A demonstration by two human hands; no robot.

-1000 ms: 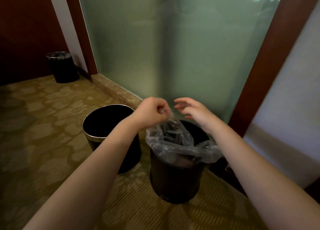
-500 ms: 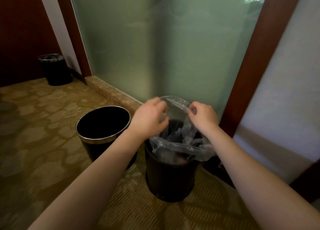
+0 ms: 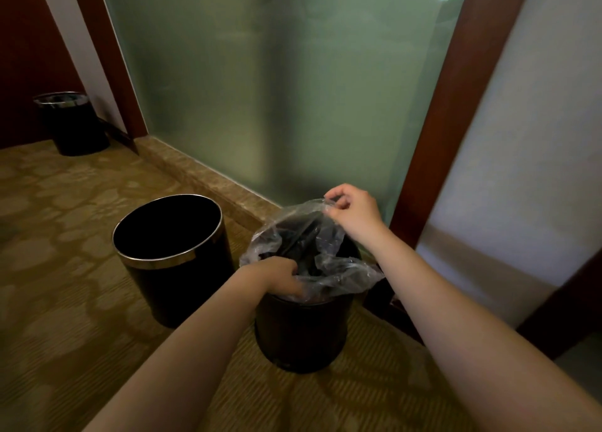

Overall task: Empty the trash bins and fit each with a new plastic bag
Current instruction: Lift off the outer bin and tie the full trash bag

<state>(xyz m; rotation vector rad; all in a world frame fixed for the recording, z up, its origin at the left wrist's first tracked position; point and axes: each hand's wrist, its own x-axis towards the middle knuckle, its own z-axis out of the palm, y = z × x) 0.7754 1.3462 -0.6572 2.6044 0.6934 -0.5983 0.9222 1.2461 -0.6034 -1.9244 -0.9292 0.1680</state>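
Observation:
A dark round bin (image 3: 301,330) stands on the carpet with a clear plastic bag (image 3: 322,255) loosely draped in its mouth. My right hand (image 3: 353,211) pinches the bag's far edge and holds it up above the rim. My left hand (image 3: 277,276) reaches down into the bag at the near rim, its fingers curled into the plastic and partly hidden by it. Left of it stands a second black bin (image 3: 172,259) with a metal rim and no bag in it.
A third black bin (image 3: 70,122) with a liner stands far left by the dark wall. A frosted glass panel (image 3: 277,89) with wooden frame posts (image 3: 433,157) rises right behind the bins, above a stone sill (image 3: 202,177). Patterned carpet spreads left and front.
My left hand has dropped from the bag's top edge down into the bin's near side. My right hand has lifted the far edge higher and further back.

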